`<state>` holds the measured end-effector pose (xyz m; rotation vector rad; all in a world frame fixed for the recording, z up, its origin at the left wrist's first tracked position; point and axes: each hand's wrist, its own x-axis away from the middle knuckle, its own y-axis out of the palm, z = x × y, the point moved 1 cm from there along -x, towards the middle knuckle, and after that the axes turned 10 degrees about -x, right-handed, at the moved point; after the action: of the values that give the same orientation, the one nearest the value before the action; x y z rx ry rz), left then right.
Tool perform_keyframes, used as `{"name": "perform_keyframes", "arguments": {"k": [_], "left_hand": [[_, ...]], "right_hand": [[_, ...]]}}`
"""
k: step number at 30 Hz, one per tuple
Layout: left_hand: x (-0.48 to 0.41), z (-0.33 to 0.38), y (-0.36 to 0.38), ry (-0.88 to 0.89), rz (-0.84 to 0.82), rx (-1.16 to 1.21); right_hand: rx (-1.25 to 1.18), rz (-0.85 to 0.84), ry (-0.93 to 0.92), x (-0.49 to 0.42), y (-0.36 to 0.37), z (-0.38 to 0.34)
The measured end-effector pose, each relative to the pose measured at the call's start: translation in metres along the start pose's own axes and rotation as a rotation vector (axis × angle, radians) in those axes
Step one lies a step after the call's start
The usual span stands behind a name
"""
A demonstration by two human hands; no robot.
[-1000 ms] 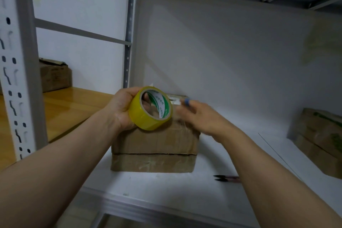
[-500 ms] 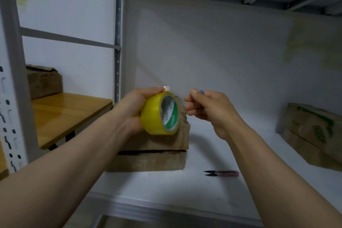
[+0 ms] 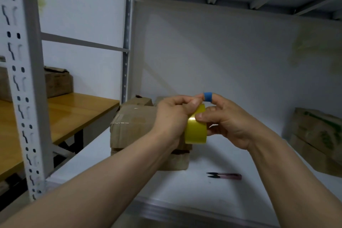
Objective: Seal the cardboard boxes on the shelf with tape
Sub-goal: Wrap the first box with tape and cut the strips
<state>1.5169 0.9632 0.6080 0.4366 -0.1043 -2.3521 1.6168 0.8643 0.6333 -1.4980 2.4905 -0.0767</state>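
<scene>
Yellow tape roll [image 3: 195, 129] is held in the air just in front of the taped cardboard box [image 3: 131, 127], which stands at the left of the white shelf [image 3: 203, 196]. The left hand [image 3: 172, 116] grips the roll with curled fingers. The right hand [image 3: 229, 122], which wears a blue band [image 3: 207, 96] on one finger, pinches it from the other side, thumb on the outer face. The step is probably to find the loose end, which I cannot see. It is better to keep the roll firm, lift the end with a nail, and peel straight so that it does not split. Thread snips [image 3: 224, 176] lie near for cutting, and a second box [image 3: 318, 135] waits far right.
</scene>
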Motion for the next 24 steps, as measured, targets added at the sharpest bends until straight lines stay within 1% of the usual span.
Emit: {"name": "perform_keyframes", "arguments": {"k": [2,3,6,7,10,12,14,16,18,19,20,22,24], "left_hand": [[0.007,0.004,0.004,0.008,0.012,0.015],[0.010,0.005,0.006,0.038,0.029,-0.014],[0.012,0.003,0.008,0.215,0.123,-0.218],[0.013,0.004,0.009,0.279,0.138,-0.251],[0.018,0.006,0.013,0.442,0.094,-0.283],[0.016,0.009,0.014,0.475,0.060,-0.318],[0.009,0.013,0.010,0.435,0.053,-0.405],[0.003,0.009,0.007,0.365,0.004,-0.465],[0.002,-0.006,0.008,0.277,-0.123,-0.504],[0.002,-0.016,0.010,0.225,-0.192,-0.515],[0.004,-0.024,0.012,0.170,-0.261,-0.495],[0.007,-0.036,0.015,0.045,-0.383,-0.374],[0.014,-0.039,0.018,-0.050,-0.432,-0.268]], "right_hand": [[0.031,-0.022,0.004,0.004,-0.003,-0.007],[0.034,-0.026,0.010,0.006,-0.004,-0.011],[0.038,-0.030,0.046,0.010,-0.012,-0.017],[0.045,-0.032,0.056,0.010,-0.013,-0.018],[0.076,-0.026,0.062,0.013,-0.016,-0.019],[0.079,-0.006,0.044,0.015,-0.016,-0.017],[0.090,0.022,0.025,0.016,-0.016,-0.015],[0.067,0.068,0.024,0.016,-0.018,-0.012],[0.015,0.098,0.025,0.017,-0.022,-0.009],[-0.012,0.082,0.028,0.018,-0.024,-0.009],[-0.030,0.047,0.035,0.020,-0.027,-0.008],[-0.018,-0.018,0.062,0.025,-0.030,-0.007],[0.037,0.002,0.067,0.027,-0.032,-0.004]]}}
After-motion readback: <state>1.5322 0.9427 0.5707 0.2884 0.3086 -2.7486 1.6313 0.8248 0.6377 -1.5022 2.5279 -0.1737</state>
